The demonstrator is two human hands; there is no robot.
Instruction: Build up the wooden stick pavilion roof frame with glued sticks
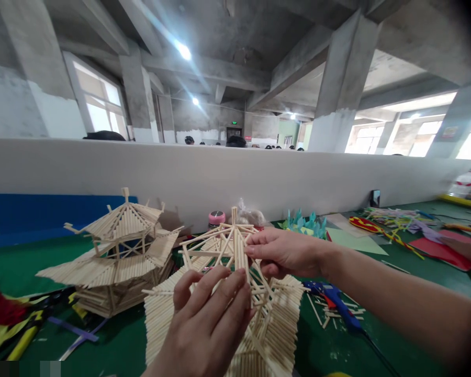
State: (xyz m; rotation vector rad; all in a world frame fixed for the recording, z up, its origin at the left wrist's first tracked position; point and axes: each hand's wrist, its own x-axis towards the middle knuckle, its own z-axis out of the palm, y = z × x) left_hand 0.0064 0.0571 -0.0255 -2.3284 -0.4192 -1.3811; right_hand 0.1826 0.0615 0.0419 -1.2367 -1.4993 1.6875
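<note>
A half-built pavilion model of thin wooden sticks (275, 324) stands on the green table right in front of me. My left hand (208, 324) rests on its upper stick frame (215, 243), fingers curled against the sticks. My right hand (284, 254) comes in from the right and pinches sticks near the top of that frame. A finished two-tier stick pavilion (118, 251) stands to the left, apart from both hands.
A blue glue gun (333, 303) and loose sticks lie to the right of the model. Coloured paper scraps (396, 225) and a teal paper shape (306, 222) cover the far right. A pink-lidded jar (216, 218) stands behind. A white partition wall (235, 173) borders the table. Another person's hand (469, 251) is at the right edge.
</note>
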